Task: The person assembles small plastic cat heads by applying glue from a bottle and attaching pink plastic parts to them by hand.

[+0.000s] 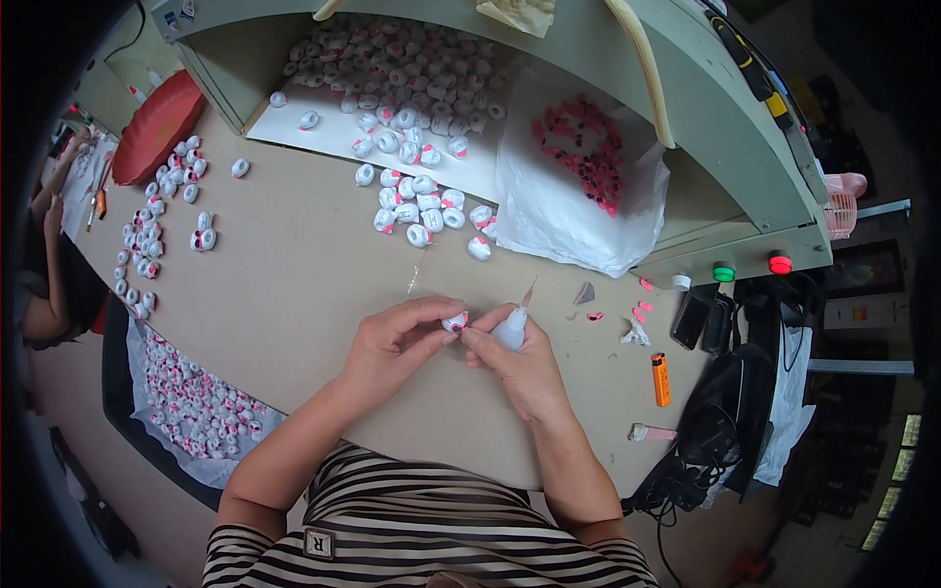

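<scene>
Centre frame: our left hand [392, 343] pinches a small white-and-pink piece [455, 321]; our right hand [520, 363] grips a white glue bottle [513, 328], fingertip touching the piece.

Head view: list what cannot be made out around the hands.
- White piece: mostly covered by fingertips of left hand and right hand; its shape is unclear.
- Small squeeze bottle: body wrapped by the right hand.
- Pink parts inside the plastic bag: too small to identify.
</scene>
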### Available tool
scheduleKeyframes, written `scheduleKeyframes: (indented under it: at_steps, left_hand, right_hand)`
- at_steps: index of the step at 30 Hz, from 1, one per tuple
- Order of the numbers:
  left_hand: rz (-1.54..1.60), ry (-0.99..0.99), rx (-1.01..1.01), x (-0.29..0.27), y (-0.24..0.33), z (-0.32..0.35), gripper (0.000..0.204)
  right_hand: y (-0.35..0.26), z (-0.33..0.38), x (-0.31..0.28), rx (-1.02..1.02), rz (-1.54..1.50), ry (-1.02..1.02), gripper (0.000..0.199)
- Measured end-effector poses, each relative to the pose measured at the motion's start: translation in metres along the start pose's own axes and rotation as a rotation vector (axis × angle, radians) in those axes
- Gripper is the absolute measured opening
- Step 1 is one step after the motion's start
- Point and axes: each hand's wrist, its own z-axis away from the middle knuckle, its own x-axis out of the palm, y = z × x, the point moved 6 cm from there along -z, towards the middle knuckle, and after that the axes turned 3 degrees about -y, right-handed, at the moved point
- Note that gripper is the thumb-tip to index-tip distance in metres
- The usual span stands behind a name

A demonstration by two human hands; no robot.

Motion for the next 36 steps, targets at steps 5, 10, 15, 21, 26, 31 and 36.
scheduleKeyframes:
  at_steps: [5, 10, 15, 21, 26, 31, 36]
  left_hand:
    - [0.067, -0.036, 0.003, 0.001, 0.002, 0.000, 0.027]
    - [0.264, -0.021, -0.047, -0.003, -0.005, 0.002, 0.023]
    - [0.306, -0.007, -0.148, -0.004, -0.009, 0.001, 0.021]
    - [0.364, -0.043, -0.225, -0.009, -0.012, 0.004, 0.021]
    - [0.269, 0.217, -0.205, -0.046, 0.002, 0.012, 0.021]
    - [-0.996, 0.676, 0.271, -0.122, 0.074, 0.006, 0.024]
    - [-0.633, 0.246, 0.098, -0.089, 0.044, -0.048, 0.028]
  right_hand:
    - [-0.001, 0.001, -0.001, -0.044, 0.064, 0.053, 0.014]
    - [-0.008, 0.004, 0.006, -0.209, 0.138, -0.008, 0.019]
    - [-0.011, 0.003, 0.009, -0.253, 0.156, -0.007, 0.022]
    - [-0.001, 0.000, 0.012, -0.223, 0.095, -0.036, 0.020]
    - [0.001, -0.003, 0.018, -0.061, -0.139, -0.146, 0.021]
    - [-0.014, 0.006, -0.001, 0.050, 0.105, -0.007, 0.025]
    - [-0.010, 0.002, 0.001, -0.224, 0.327, 0.031, 0.020]
